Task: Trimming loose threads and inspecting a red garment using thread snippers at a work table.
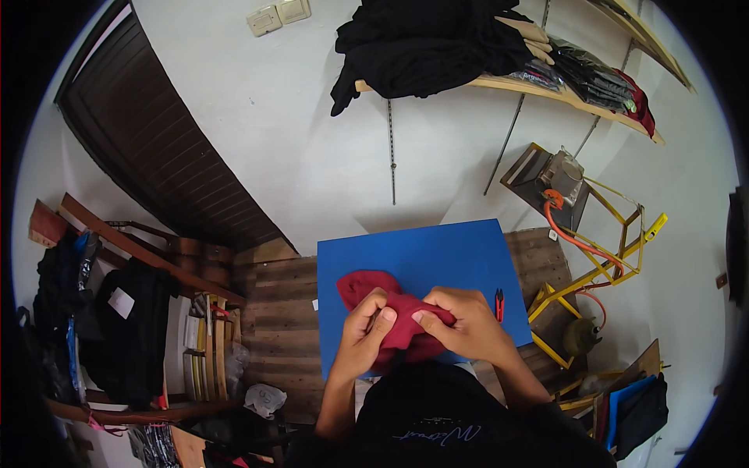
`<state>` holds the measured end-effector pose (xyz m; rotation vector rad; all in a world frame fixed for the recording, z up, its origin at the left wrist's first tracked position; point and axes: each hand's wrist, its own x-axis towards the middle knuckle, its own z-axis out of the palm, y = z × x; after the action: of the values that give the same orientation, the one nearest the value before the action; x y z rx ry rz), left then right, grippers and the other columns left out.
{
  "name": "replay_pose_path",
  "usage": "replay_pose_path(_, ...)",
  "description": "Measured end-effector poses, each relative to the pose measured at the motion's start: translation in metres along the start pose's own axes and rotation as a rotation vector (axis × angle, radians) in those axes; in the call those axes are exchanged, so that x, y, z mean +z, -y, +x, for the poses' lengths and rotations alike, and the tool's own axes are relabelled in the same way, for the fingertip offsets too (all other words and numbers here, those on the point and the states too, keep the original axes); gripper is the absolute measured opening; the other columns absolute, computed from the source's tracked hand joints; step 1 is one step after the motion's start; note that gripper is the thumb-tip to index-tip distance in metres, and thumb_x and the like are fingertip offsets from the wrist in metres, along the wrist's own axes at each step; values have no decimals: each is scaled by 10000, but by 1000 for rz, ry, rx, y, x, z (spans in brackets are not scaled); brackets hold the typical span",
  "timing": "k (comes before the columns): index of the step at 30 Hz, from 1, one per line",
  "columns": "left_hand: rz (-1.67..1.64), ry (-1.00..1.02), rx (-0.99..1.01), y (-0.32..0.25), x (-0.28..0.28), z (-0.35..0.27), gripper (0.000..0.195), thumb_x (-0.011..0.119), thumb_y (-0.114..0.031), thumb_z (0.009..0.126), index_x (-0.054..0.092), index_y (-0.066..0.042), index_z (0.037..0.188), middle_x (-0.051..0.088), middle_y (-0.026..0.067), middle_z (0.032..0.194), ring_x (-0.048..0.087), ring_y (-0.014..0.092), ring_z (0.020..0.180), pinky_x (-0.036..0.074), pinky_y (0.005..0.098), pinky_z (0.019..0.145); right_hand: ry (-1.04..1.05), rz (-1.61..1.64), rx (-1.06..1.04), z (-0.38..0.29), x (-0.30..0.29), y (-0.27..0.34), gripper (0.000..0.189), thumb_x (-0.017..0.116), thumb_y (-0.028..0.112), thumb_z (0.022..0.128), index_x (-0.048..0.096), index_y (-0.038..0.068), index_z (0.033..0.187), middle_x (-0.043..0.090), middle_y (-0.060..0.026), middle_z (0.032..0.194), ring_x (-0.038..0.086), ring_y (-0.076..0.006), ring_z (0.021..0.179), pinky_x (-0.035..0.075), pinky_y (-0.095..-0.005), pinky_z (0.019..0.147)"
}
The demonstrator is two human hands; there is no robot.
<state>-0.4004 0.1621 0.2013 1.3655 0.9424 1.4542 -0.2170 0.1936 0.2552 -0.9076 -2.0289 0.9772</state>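
Dark red fabric [409,322] is bunched up between my two hands, over the near part of a blue tabletop [415,251]. My left hand [368,327] pinches it between thumb and fingers on the left. On the right, my right hand [459,322] grips the same fabric, its thumb on top. One part of the cloth spreads on the table beyond my left hand; another hangs below, close to my body. To the right of my right hand lies a small pair of red and black thread snips [499,305], touched by neither hand.
Against the wall, a wooden shelf [485,81] carries black clothing [427,52] and bagged garments. A yellow metal frame [614,263] with an orange hose and a green gas cylinder [580,336] stands at right. At left is a rack with black garments [131,327], near a dark door [146,128].
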Motion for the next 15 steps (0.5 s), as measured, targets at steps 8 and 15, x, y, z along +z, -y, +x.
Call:
replay_pose_path(8,316,259,-194,-4,-57,-9,236,695,-142,860,530,-32,733,520,8,743,458,86,700,374,261,633,-469,412,-20,15,-51,19,196,609,59,865,519,26,694,426,62,598,364,-18,585,300,-202,517)
replay_pose_path(15,159,184,137,-24,-55,1,262,582,-179,921,516,-12,729,558,77,764,563,225,783,421,311,749,-405,174,24,28,-60,20,175,579,120,876,523,8,754,434,43,669,378,-47,652,310,-205,592)
